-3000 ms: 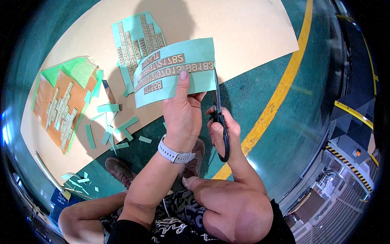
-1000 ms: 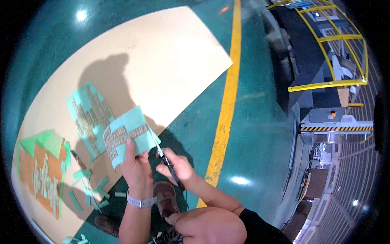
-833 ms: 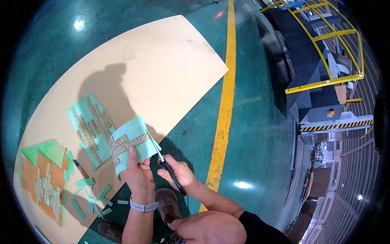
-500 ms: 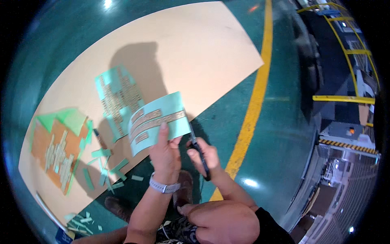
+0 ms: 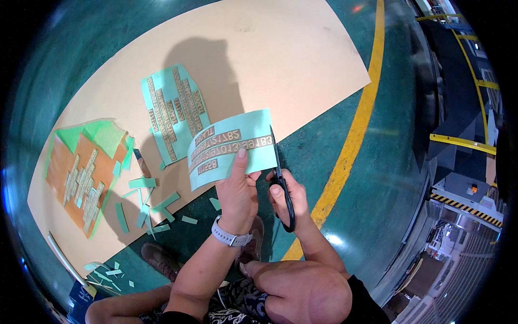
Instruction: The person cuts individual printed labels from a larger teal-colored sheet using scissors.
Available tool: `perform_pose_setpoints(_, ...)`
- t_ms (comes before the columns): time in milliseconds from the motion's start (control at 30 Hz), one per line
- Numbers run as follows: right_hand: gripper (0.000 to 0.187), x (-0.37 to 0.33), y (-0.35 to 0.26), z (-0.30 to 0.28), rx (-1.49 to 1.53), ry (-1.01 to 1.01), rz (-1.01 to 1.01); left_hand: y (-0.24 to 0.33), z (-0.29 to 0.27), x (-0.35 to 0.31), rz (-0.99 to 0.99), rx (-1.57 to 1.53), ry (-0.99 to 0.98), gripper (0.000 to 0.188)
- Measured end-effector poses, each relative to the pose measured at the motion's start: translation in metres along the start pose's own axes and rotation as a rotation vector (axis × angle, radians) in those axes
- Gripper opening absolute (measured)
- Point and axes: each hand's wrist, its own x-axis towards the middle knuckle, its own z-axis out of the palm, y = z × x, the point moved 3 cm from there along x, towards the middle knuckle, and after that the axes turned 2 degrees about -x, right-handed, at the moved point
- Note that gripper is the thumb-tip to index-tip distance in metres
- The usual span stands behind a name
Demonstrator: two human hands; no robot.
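My left hand grips a pale green sheet at its lower edge, thumb on top. Brown strips with raised characters run across the sheet, which curves a little at its left side. In my right hand is a pair of black-handled scissors, fingers closed round the handles. Their blades point away from me and lie along the sheet's right edge. Beyond the held sheet, a second green sheet with similar strips lies on the big tan board.
An orange-brown sheet with a green border and several strips lies on the board's left part. Green offcuts are scattered near it, some on the green floor. A white-and-dark tube lies lower left. A yellow floor line passes on the right.
The whole view has shifted, so the scene sits further right and higher. The scissors stand more upright at the sheet's right edge. Both hands keep their holds.
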Motion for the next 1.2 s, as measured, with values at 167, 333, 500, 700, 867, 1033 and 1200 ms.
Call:
perform_pose_setpoints(167, 0.040, 0.002, 0.004, 0.001, 0.009, 0.000, -0.025, -0.001, -0.001, 0.001, -0.016, 0.012, 0.003, 0.032)
perform_pose_setpoints(333, 0.058, 0.004, 0.007, 0.004, 0.142, -0.073, 0.072, 0.000, -0.013, 0.004, -0.040, 0.113, -0.034, 0.030)
perform_pose_setpoints(500, 0.060, 0.009, 0.009, 0.000, 0.071, -0.052, 0.095, -0.004, -0.014, -0.004, -0.052, 0.160, 0.004, 0.028)
perform_pose_setpoints(700, 0.055, 0.008, 0.010, 0.002, 0.147, 0.010, 0.060, -0.006, -0.012, -0.005, -0.038, 0.186, -0.009, 0.028)
perform_pose_setpoints(867, 0.053, 0.012, 0.010, -0.001, 0.065, 0.015, -0.031, -0.007, -0.014, -0.001, -0.021, 0.223, -0.031, 0.030)
perform_pose_setpoints(1033, 0.048, 0.034, 0.014, -0.003, 0.047, -0.087, -0.007, -0.003, -0.023, 0.007, 0.012, 0.314, -0.058, 0.032)
perform_pose_setpoints(1200, 0.042, 0.038, 0.015, 0.008, 0.234, -0.039, 0.074, -0.004, -0.022, 0.016, -0.022, 0.300, -0.045, 0.032)
